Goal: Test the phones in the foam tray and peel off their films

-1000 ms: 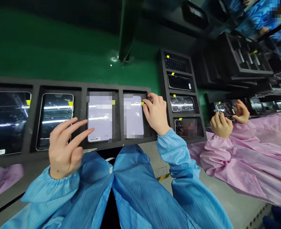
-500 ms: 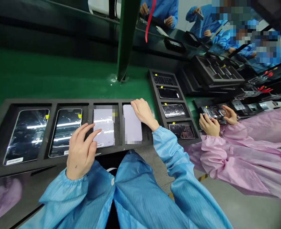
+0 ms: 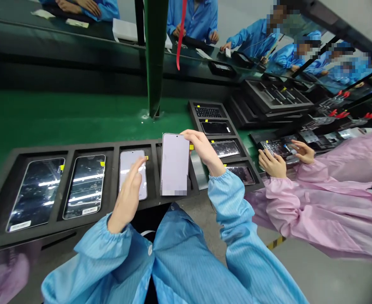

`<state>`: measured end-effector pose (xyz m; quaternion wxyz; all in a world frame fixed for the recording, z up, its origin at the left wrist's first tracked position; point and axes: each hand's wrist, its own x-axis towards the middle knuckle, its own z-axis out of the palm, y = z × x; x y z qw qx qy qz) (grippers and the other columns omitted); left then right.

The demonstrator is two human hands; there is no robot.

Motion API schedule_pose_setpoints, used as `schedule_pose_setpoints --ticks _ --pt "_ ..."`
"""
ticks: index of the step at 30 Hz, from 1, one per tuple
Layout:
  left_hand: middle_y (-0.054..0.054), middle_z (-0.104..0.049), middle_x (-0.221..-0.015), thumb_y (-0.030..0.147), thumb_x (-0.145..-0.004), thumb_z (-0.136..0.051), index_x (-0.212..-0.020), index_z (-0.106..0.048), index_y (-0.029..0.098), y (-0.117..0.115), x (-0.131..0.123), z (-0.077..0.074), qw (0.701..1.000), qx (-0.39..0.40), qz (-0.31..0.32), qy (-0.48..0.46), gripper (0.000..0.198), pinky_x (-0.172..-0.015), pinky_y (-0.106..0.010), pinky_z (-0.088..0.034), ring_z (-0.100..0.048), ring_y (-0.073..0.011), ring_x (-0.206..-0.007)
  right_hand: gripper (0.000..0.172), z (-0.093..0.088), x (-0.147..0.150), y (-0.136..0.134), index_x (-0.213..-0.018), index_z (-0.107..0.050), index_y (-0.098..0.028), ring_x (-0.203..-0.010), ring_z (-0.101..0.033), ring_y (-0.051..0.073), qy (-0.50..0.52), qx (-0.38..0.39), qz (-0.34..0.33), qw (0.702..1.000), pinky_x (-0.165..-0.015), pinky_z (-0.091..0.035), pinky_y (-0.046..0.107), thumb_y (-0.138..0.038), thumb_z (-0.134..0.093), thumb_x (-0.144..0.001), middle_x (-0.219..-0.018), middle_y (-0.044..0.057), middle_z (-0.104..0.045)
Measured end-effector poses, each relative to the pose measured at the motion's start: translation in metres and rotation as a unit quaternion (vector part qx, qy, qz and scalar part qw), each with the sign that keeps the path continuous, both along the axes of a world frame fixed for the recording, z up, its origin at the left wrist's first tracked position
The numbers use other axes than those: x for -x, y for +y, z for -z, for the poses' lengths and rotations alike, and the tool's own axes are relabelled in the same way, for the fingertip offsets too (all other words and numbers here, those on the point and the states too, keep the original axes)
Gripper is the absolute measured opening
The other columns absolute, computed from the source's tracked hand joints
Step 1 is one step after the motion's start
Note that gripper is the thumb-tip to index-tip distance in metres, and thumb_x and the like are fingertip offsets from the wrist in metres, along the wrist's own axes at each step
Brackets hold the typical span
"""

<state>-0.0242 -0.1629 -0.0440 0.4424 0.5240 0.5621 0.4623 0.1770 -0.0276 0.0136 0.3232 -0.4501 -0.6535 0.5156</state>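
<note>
My right hand (image 3: pixel 203 153) pinches the upper right edge of a smartphone (image 3: pixel 175 162) with a pale lit screen. The phone is raised out of the right compartment of a black foam tray (image 3: pixel 115 169) and tilted up a little. My left hand (image 3: pixel 128 197) has its fingers stretched out over another pale-screened smartphone (image 3: pixel 129 162) in the compartment beside it, partly covering it. Whether the fingertips touch that screen I cannot tell. Farther left lie a dark phone (image 3: pixel 85 183) and a wider dark device (image 3: pixel 37 192), both with yellow tabs and white labels.
A second foam tray (image 3: pixel 190 110) with several dark phones stands at the right. Beyond it are stacked trays (image 3: pixel 277 110). A green post (image 3: pixel 154 63) rises from the green bench (image 3: pixel 78 114). A co-worker in pink (image 3: pixel 325 202) handles a device at the right.
My right hand has lifted the pale-screened phone up from its compartment. My left hand has turned edge-on and moved right, over the neighbouring phone. The camera view has shifted slightly.
</note>
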Motion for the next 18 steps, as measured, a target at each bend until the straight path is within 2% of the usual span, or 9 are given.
schedule_pose_setpoints --ticks 2,4,6,7,8,11,13,16,18 --pt "-0.013 -0.052 -0.143 0.063 -0.094 -0.011 -0.14 -0.046 0.017 0.001 -0.014 -0.012 0.993 0.047 0.068 -0.08 0.074 -0.12 -0.049 -0.033 -0.047 -0.0261 -0.136 0.02 -0.012 0.006 -0.011 -0.078 -0.059 -0.019 -0.055 -0.046 0.009 0.03 0.006 0.004 1.0 -0.042 -0.036 0.019 -0.032 -0.044 -0.084 -0.065 -0.003 -0.046" --pt "-0.018 -0.062 -0.128 0.068 -0.09 -0.004 -0.135 -0.053 0.014 -0.005 -0.026 -0.024 0.959 0.116 0.165 -0.199 0.086 -0.102 -0.05 -0.051 -0.062 -0.03 -0.117 0.02 -0.021 0.012 -0.025 -0.079 -0.059 -0.019 -0.053 -0.047 0.009 0.053 0.015 0.005 0.998 -0.04 -0.037 0.019 -0.031 -0.045 -0.085 -0.063 -0.004 -0.046" --pt "-0.02 -0.063 -0.125 0.076 -0.085 -0.007 -0.136 -0.051 0.015 -0.015 -0.034 -0.032 0.86 0.195 0.252 -0.397 0.091 -0.09 -0.052 -0.056 -0.066 -0.0319 -0.106 0.021 -0.027 0.014 -0.042 -0.083 -0.061 -0.019 -0.053 -0.048 0.009 0.069 0.017 0.009 0.997 -0.04 -0.039 0.019 -0.033 -0.046 -0.087 -0.064 -0.004 -0.048" --pt "-0.019 -0.063 -0.123 0.078 -0.085 -0.011 -0.138 -0.049 0.017 -0.021 -0.036 -0.034 0.815 0.211 0.267 -0.468 0.09 -0.087 -0.051 -0.057 -0.067 -0.0306 -0.101 0.022 -0.029 0.014 -0.051 -0.085 -0.062 -0.019 -0.054 -0.05 0.009 0.071 0.01 0.012 0.997 -0.041 -0.041 0.019 -0.034 -0.047 -0.089 -0.066 -0.004 -0.05" --pt "-0.018 -0.064 -0.121 0.079 -0.085 -0.016 -0.138 -0.048 0.018 -0.027 -0.037 -0.034 0.785 0.214 0.268 -0.516 0.087 -0.085 -0.05 -0.057 -0.067 -0.0289 -0.096 0.024 -0.03 0.013 -0.06 -0.089 -0.064 -0.019 -0.056 -0.052 0.009 0.064 -0.005 0.016 0.998 -0.043 -0.042 0.019 -0.036 -0.047 -0.091 -0.069 -0.003 -0.054" --pt "-0.014 -0.066 -0.11 0.077 -0.086 -0.024 -0.131 -0.055 0.016 -0.045 -0.036 -0.033 0.777 0.209 0.247 -0.54 0.082 -0.084 -0.043 -0.056 -0.066 -0.0242 -0.084 0.026 -0.029 0.006 -0.088 -0.1 -0.064 -0.021 -0.063 -0.057 0.009 -0.009 -0.09 0.058 0.994 -0.052 -0.046 0.018 -0.039 -0.045 -0.096 -0.078 -0.003 -0.062" --pt "-0.015 -0.066 -0.107 0.079 -0.084 -0.027 -0.122 -0.061 0.011 -0.053 -0.035 -0.033 0.776 0.227 0.244 -0.535 0.085 -0.086 -0.04 -0.055 -0.066 -0.0242 -0.084 0.023 -0.025 0.003 -0.105 -0.095 -0.062 -0.02 -0.059 -0.054 0.007 -0.079 -0.16 0.096 0.979 -0.054 -0.043 0.018 -0.037 -0.047 -0.097 -0.071 -0.004 -0.06" --pt "-0.016 -0.067 -0.101 0.077 -0.084 -0.029 -0.113 -0.065 0.008 -0.062 -0.035 -0.035 0.781 0.242 0.226 -0.529 0.084 -0.088 -0.038 -0.054 -0.066 -0.0248 -0.087 0.033 -0.018 0.001 -0.122 -0.069 -0.053 -0.019 -0.053 -0.045 0.007 -0.187 -0.307 0.114 0.926 -0.055 -0.037 0.021 -0.032 -0.048 -0.099 -0.059 -0.005 -0.051" --pt "-0.017 -0.068 -0.103 0.074 -0.086 -0.028 -0.112 -0.066 0.009 -0.068 -0.034 -0.034 0.786 0.249 0.187 -0.535 0.08 -0.089 -0.04 -0.054 -0.066 -0.0263 -0.091 0.036 -0.015 0.001 -0.127 -0.064 -0.05 -0.019 -0.055 -0.042 0.009 -0.229 -0.405 0.11 0.878 -0.056 -0.035 0.024 -0.028 -0.05 -0.099 -0.056 -0.004 -0.049"
